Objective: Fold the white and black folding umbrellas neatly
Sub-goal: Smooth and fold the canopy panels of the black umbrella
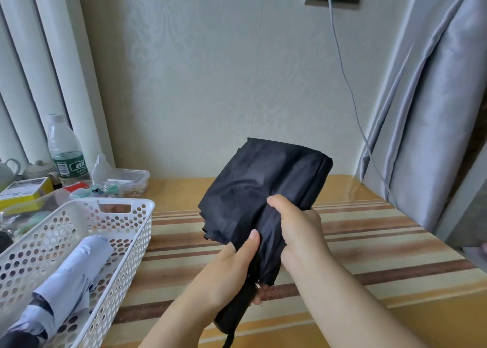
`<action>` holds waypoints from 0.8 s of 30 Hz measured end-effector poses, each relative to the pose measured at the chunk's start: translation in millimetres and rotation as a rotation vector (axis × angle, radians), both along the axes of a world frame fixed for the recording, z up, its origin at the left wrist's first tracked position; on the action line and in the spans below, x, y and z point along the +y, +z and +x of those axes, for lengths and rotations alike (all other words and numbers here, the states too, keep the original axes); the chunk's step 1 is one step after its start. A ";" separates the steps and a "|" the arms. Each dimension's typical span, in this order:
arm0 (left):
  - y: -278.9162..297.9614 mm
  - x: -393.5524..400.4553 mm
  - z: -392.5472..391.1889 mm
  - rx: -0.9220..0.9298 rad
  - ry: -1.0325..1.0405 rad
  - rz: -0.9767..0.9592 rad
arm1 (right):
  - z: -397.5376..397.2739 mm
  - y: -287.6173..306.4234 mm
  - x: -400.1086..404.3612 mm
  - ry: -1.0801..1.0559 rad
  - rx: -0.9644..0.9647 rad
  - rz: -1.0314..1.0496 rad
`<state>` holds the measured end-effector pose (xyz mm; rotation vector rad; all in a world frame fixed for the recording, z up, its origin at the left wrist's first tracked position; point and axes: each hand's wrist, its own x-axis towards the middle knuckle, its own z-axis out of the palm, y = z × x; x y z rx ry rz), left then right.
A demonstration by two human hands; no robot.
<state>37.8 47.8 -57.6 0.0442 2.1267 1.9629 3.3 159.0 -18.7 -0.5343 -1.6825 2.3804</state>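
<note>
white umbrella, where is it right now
In the head view the white umbrella lies in the white perforated basket at lower left on the table, left of the hands holding the black umbrella.

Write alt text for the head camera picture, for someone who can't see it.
Two hands hold a black folding umbrella above a striped table: the left hand grips near its handle and the right hand gathers the loose canopy. At left, a white folding umbrella lies in a white perforated basket.
</note>
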 end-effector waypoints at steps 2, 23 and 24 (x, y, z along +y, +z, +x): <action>0.0 -1.3 -2.7 0.079 0.056 -0.035 | 1.1 -1.4 1.0 -0.027 0.021 -0.029; 10.2 -31.9 -3.6 -0.068 0.080 0.164 | -8.8 4.2 93.3 0.570 0.115 0.032; 13.0 -32.2 -3.8 -0.057 0.061 0.126 | -9.9 5.2 101.0 0.611 0.090 0.090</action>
